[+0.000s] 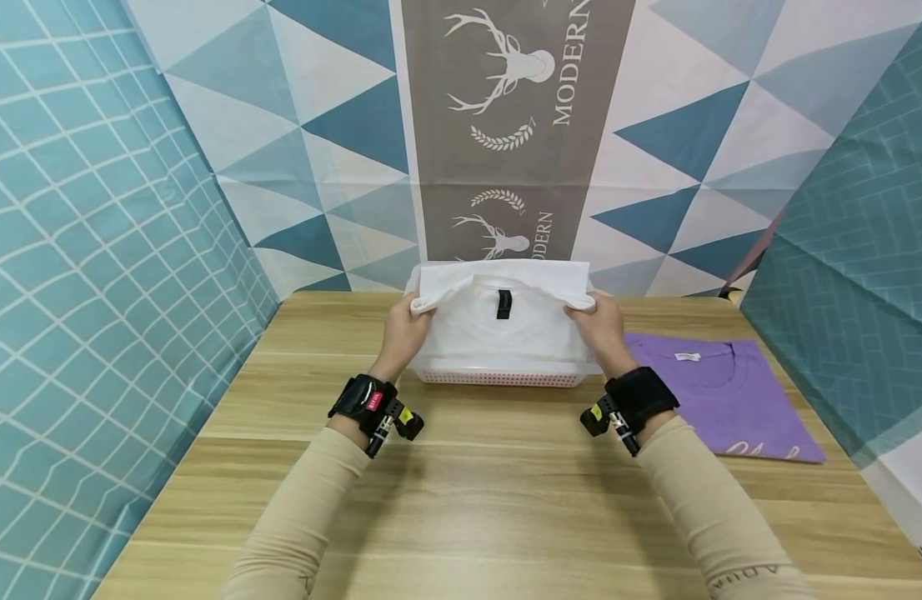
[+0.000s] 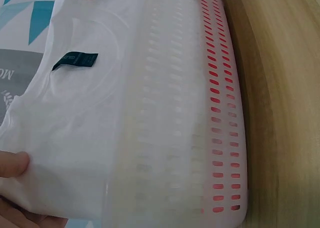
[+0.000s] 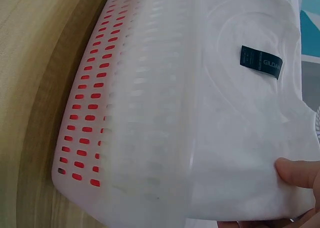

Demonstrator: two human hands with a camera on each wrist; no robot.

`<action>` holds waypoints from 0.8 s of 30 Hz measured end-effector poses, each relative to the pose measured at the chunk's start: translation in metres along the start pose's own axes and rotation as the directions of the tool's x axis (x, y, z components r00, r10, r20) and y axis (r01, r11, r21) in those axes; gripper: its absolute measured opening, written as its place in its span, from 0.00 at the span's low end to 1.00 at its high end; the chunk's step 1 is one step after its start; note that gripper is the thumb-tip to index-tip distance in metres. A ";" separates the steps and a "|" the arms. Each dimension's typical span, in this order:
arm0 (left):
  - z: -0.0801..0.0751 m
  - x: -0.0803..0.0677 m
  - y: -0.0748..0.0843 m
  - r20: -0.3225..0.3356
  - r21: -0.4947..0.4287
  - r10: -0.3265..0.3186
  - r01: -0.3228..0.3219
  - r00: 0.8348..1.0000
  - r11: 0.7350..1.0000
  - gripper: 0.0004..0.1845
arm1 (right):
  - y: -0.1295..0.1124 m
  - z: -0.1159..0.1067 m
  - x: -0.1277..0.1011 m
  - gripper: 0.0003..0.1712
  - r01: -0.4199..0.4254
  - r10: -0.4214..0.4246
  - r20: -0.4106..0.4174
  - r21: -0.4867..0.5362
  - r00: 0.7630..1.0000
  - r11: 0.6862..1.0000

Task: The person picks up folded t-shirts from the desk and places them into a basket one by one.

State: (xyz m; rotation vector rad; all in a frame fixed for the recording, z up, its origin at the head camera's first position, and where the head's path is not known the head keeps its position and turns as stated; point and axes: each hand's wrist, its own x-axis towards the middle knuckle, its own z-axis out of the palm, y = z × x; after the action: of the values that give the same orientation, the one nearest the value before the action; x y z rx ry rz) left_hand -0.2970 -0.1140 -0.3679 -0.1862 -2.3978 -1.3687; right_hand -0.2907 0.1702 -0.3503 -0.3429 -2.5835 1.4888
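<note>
Both our left hand (image 1: 405, 328) and our right hand (image 1: 600, 327) are clamped on the white shirt (image 1: 491, 337), thumbs in front, one hand at each upper side. Between them we see its dark tag (image 1: 503, 304). Just below them, the white shirt's lower part sits inside the basket (image 1: 498, 378), whose holes show red. Right of our right hand, a purple shirt (image 1: 709, 404) lies on the table (image 1: 491, 492); beyond both hands hangs a printed backdrop (image 1: 318, 142).
</note>
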 end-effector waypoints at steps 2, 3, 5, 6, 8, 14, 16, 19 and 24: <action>0.001 -0.001 -0.002 0.013 0.008 -0.005 0.005 1.000 1.000 0.13 | 0.002 0.002 0.001 0.22 0.002 -0.002 0.002 -0.019 1.000 1.000; 0.001 -0.001 -0.003 0.018 0.008 -0.007 0.007 1.000 1.000 0.13 | 0.003 0.003 0.001 0.22 0.002 -0.002 0.006 -0.028 1.000 1.000; 0.002 -0.001 -0.004 0.026 0.011 -0.007 0.007 1.000 1.000 0.14 | 0.006 0.005 0.001 0.22 0.000 0.000 0.012 -0.039 1.000 0.999; 0.003 -0.001 -0.005 0.031 0.013 -0.009 0.009 0.999 1.000 0.14 | 0.007 0.005 0.001 0.22 0.003 -0.003 0.012 -0.048 1.000 0.999; 0.004 -0.001 -0.006 0.044 0.015 -0.019 0.018 0.999 1.000 0.14 | 0.009 0.007 0.001 0.21 0.008 -0.007 0.011 -0.061 1.000 0.998; 0.007 -0.003 -0.010 0.054 0.039 -0.043 0.041 0.998 0.998 0.12 | 0.016 0.012 0.001 0.19 0.015 -0.015 -0.002 -0.113 1.000 0.993; 0.008 -0.004 -0.011 0.051 0.050 -0.049 0.046 0.998 0.998 0.12 | 0.018 0.013 0.002 0.19 0.010 -0.011 -0.007 -0.121 1.000 0.993; 0.009 -0.004 -0.013 0.054 0.051 -0.062 0.059 0.997 0.997 0.13 | 0.019 0.014 0.003 0.20 0.005 -0.007 -0.014 -0.126 1.000 0.992; 0.011 -0.004 -0.015 0.062 0.046 -0.074 0.072 0.995 0.996 0.14 | 0.020 0.016 0.003 0.21 -0.002 0.001 -0.010 -0.139 1.000 0.990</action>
State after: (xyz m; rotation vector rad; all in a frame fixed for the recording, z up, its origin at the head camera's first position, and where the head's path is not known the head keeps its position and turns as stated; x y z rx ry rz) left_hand -0.3005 -0.1120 -0.3871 -0.1338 -2.5078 -1.3604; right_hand -0.2951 0.1678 -0.3760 -0.3668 -2.6867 1.3072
